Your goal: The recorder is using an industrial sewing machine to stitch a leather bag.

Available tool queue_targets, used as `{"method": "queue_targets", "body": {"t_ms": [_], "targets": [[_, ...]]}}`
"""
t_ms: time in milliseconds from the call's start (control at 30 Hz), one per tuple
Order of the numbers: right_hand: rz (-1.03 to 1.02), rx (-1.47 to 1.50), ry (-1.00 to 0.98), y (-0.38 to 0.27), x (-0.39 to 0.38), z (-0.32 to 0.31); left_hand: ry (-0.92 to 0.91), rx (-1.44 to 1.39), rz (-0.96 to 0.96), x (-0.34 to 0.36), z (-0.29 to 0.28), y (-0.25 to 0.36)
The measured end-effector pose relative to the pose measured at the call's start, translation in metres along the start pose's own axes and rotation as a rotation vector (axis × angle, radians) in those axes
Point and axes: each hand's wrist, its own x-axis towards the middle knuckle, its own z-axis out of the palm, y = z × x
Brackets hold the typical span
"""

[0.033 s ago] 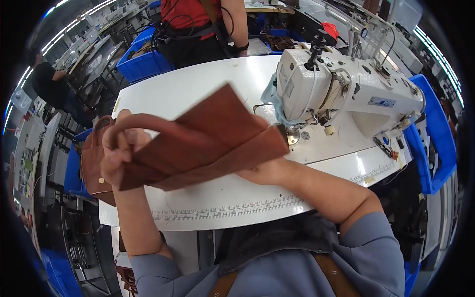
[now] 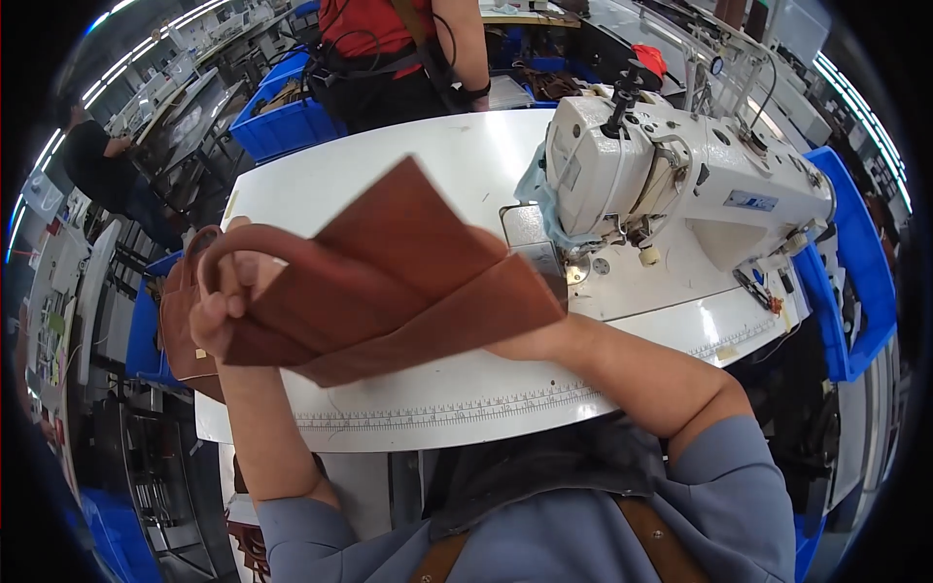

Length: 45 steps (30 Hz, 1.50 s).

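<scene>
A reddish-brown leather bag panel (image 2: 389,291) with a rolled handle (image 2: 282,240) is tilted in the air over the white table, slightly blurred by motion. My left hand (image 2: 222,309) is closed around its left end by the handle, the fingers partly behind the leather. At the lower right edge my right hand (image 2: 533,340) grips it from beneath, most of its fingers hidden. To the right of the panel stands a white industrial sewing machine (image 2: 598,165) with light-blue cloth (image 2: 544,199) at its head.
The white tabletop (image 2: 321,180) carries a ruler strip (image 2: 437,409) along its near edge. Small hand tools (image 2: 758,290) lie at right. A brown leather bag (image 2: 187,335) is beyond the left edge. Blue bins (image 2: 282,126) and a person in red (image 2: 364,34) are at the far side.
The panel has swung a little leftward, its upper corner shifting left and its right side showing more of the folded face. My hands have moved slightly with it.
</scene>
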Motion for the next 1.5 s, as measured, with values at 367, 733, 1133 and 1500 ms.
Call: {"method": "queue_targets", "body": {"t_ms": [367,733,1133,1500], "targets": [[0.358,0.586,-0.078,-0.007,0.008,-0.026,0.212,0.108,-0.245,-0.006,-0.035,-0.027],[0.590,1.056,-0.189,-0.027,0.014,-0.030,0.287,0.308,-0.612,0.007,-0.079,-0.071],[0.705,1.178,-0.090,-0.033,0.015,-0.039,0.362,0.262,-0.532,0.003,-0.079,-0.069],[0.761,1.195,-0.100,-0.026,0.012,-0.034,0.352,0.300,-0.559,0.004,-0.075,-0.069]]}}
